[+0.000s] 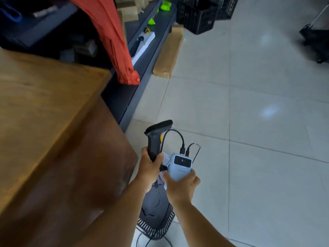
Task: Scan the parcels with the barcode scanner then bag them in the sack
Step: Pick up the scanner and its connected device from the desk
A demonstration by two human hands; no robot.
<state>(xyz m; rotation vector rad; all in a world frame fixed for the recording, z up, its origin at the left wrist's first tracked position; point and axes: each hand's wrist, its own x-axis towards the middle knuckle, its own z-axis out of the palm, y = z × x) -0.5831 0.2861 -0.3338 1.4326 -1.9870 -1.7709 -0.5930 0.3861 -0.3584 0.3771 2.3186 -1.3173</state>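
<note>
My left hand (151,168) grips the handle of a black barcode scanner (156,134), head pointing up and away over the floor. Right beside it, my right hand (181,182) holds a pale blue power bank (179,166) with a small lit display and two black cables plugged into its top; something white shows behind it. An orange-red sack (114,38) hangs down over the dark shelf at upper left. Brown paper parcels (128,13) lie on that shelf, and a long brown parcel (169,54) rests on the floor against it.
A wooden table (44,104) fills the left side. A dark low shelf (140,50) runs behind it with green items and a white box. Black crates (197,15) stand at the back. A black fan-like base (156,220) sits under my hands. Pale floor tiles stretch to the right.
</note>
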